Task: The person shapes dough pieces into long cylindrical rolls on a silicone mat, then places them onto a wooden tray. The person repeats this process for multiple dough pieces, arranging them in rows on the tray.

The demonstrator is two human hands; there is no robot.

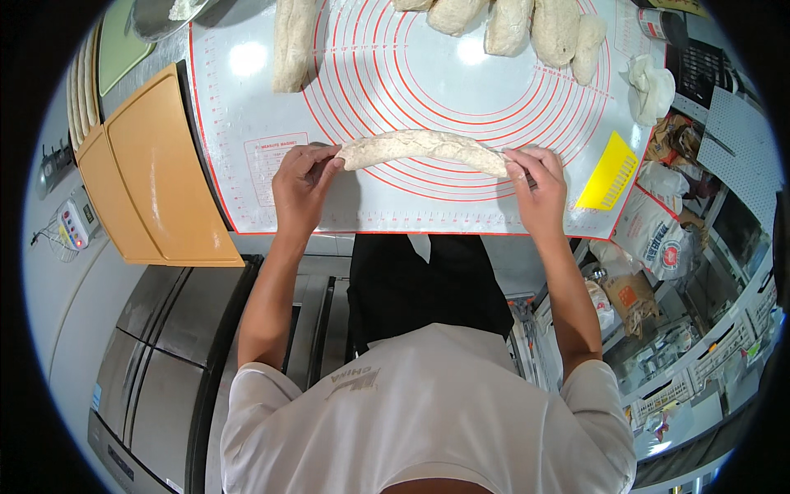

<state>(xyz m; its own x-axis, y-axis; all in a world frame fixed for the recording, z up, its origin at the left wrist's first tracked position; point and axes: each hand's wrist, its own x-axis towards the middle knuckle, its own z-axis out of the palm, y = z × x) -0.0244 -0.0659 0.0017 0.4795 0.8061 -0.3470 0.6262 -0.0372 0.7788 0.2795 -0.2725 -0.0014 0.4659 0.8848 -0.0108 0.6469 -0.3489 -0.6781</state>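
A long strip of dough [426, 150] stretches between my hands over the near part of a white baking mat [247, 117] printed with red rings and rulers. My left hand [305, 183] pinches its left end between thumb and fingers. At the other end, my right hand [538, 185] grips the dough the same way. The strip bows slightly away from me, and a seam or crease runs along its right half. Whether its middle touches the mat I cannot tell.
A finished-looking dough roll [294, 46] and several dough pieces [554, 31] lie toward the far side. Right of my hand is a yellow scraper [608, 173], with a crumpled white cloth [645, 89] farther back. Orange boards [154, 179] and a metal bowl [163, 18] stand at left.
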